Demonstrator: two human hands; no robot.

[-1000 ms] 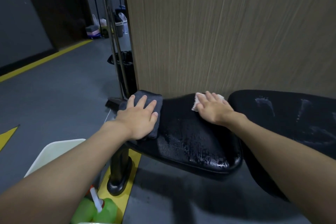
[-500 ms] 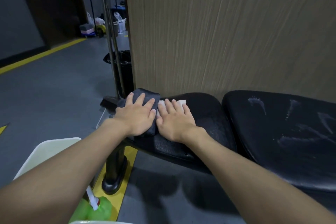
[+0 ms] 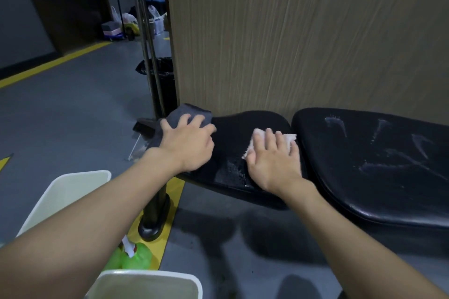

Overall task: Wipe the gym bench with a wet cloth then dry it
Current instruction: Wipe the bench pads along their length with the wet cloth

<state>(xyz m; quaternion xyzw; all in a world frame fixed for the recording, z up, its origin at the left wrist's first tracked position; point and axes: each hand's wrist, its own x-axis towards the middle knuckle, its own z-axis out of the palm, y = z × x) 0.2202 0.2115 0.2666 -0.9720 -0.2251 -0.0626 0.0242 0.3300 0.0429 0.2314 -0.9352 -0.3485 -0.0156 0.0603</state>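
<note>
While left hand (image 3: 188, 147) lies spread on grey cloth (image 3: 188, 111), right hand (image 3: 272, 161) presses white cloth (image 3: 289, 138) flat on bench (image 3: 245, 124).

White cloth (image 3: 290, 138) mostly under right hand (image 3: 272, 160), bench pad (image 3: 388, 165) cut off right, green bottle (image 3: 141, 257) half hidden.

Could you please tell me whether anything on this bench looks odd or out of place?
Only wetness: pale smeared streaks across the larger black padded cushion on the right, and beaded droplets on the smaller black seat pad beside the right hand. No damage visible.
</note>
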